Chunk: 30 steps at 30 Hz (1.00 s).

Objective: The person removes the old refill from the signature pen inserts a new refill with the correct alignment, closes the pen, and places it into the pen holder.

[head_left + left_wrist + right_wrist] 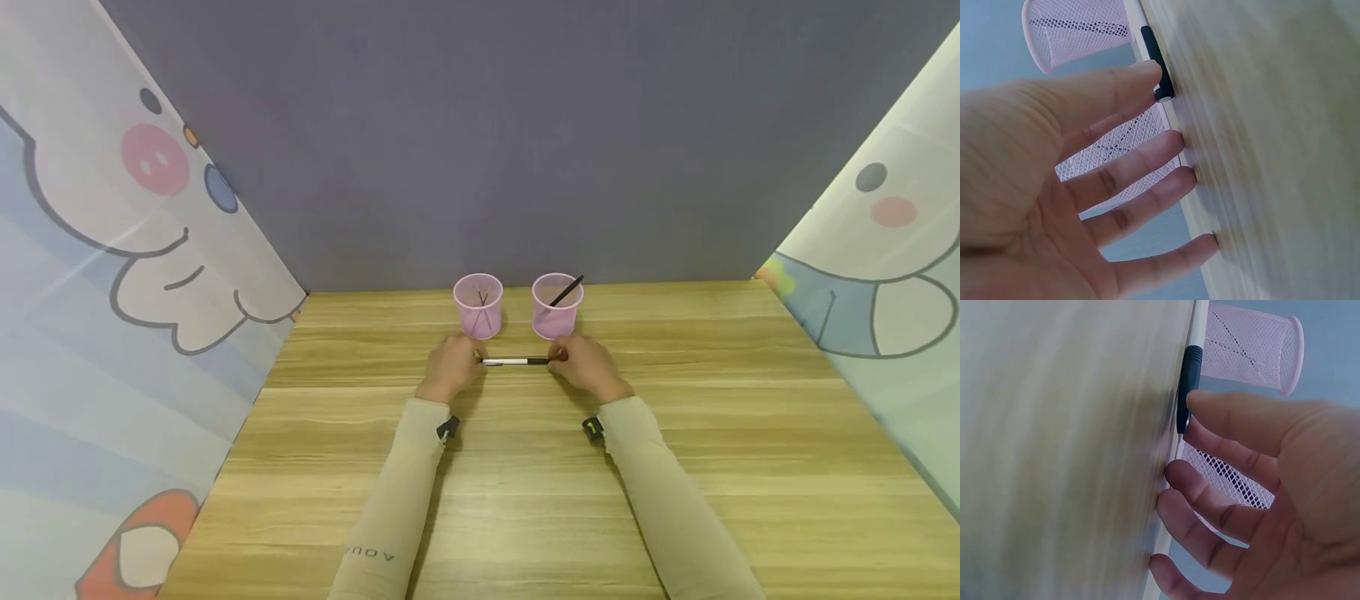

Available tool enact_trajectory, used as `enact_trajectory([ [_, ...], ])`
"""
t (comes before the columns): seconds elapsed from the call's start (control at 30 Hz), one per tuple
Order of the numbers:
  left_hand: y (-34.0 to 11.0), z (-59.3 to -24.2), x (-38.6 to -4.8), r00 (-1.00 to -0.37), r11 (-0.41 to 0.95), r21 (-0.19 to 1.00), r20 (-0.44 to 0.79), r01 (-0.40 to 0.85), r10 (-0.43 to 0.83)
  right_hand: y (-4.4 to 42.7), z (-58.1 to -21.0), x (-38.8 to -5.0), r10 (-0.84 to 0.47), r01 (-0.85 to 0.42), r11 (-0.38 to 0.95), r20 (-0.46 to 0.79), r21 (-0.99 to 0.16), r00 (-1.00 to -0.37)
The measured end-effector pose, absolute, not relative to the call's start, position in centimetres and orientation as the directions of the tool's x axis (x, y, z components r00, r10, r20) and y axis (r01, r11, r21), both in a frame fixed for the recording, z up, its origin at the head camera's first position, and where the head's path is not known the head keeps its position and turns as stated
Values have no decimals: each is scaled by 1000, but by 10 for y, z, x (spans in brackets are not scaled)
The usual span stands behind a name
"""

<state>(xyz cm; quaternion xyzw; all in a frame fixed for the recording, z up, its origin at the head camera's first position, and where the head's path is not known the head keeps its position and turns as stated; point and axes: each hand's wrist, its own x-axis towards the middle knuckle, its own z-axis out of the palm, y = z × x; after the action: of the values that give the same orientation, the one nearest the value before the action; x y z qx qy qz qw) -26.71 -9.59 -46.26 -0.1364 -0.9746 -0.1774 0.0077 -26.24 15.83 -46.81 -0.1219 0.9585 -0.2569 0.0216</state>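
Note:
A white and black pen lies level, left to right, between both hands. My left hand pinches its left end; in the left wrist view the thumb and index finger of that hand meet at the pen's dark end, other fingers spread with tips at the tabletop. At the other end, my right hand pinches the black section; the right wrist view shows the pen's thin tip just past the thumb of that hand, with the remaining fingers loosely bent.
Behind the hands stand two pink mesh cups. Thin dark lines show in the left cup; a black pen leans in the right cup. A grey panel rises behind the wooden table, with cartoon-printed sheets on both sides.

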Motion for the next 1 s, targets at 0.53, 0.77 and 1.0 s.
enact_trajectory([
  [0.53,-91,-464,-264,-950,912,266,110,313,294,157,-468,-258,-268,-253,859,29,-446,-963],
  [0.77,-94,-460,-263,-923,890,249,151,382,354,162,-465,-261,-307,-270,820,9,-505,-952],
  [1.0,-96,-457,-265,-910,844,339,147,414,387,169,-465,-265,-345,-285,740,20,-609,-938],
])
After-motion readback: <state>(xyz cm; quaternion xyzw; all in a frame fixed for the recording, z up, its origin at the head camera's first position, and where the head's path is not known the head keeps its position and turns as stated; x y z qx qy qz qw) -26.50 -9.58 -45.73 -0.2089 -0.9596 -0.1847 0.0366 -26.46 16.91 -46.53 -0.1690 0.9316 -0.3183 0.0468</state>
